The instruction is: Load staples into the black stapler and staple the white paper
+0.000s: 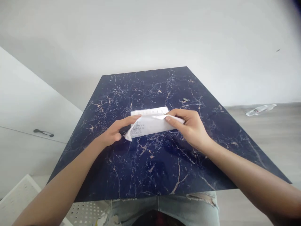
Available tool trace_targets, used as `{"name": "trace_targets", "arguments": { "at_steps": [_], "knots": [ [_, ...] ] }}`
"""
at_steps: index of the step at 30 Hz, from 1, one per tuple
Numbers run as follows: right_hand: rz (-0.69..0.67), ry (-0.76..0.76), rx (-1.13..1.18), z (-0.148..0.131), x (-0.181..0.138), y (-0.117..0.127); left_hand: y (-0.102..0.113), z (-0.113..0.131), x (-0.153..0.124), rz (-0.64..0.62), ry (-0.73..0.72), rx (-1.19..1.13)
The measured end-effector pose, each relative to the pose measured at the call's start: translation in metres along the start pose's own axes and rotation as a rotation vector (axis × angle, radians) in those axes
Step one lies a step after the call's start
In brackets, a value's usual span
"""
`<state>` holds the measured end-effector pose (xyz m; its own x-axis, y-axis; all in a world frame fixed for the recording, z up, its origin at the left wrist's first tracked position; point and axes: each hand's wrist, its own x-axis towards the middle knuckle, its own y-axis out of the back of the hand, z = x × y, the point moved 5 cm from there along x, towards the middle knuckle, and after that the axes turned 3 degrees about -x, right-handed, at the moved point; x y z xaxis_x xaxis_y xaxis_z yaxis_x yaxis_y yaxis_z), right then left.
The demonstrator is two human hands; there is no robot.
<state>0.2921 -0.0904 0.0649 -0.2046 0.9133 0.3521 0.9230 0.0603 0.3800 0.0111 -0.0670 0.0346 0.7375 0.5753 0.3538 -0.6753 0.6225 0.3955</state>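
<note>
Both hands were folding a printed paper sheet (150,124) at the middle of the marble table (145,163). The left hand (113,133) pressed flat-fingered on the sheet's near-left corner; the right hand (190,127) pinched its folded right flap, which looked ready for creasing.

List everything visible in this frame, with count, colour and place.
paper: one, white with faint print, partly folded, middle of the table, held at both ends
table: one, dark blue marble pattern, centre
small object: one, grey, on the table beyond the paper; too small to identify
plastic bottle: one, clear, lying on the floor at right
cabinet handle: one, dark, on the white cabinet at left
left hand: fingertips on the paper's left edge
right hand: pinching the paper's right end
</note>
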Motion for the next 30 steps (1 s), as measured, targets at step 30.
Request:
{"name": "trace_targets", "arguments": {
  "at_steps": [30],
  "knots": [
    [0.073, -0.163, 0.388, 0.026, 0.020, 0.027, -0.012, -0.018, -0.008, 0.261, 0.132, -0.222]
  ]
}}
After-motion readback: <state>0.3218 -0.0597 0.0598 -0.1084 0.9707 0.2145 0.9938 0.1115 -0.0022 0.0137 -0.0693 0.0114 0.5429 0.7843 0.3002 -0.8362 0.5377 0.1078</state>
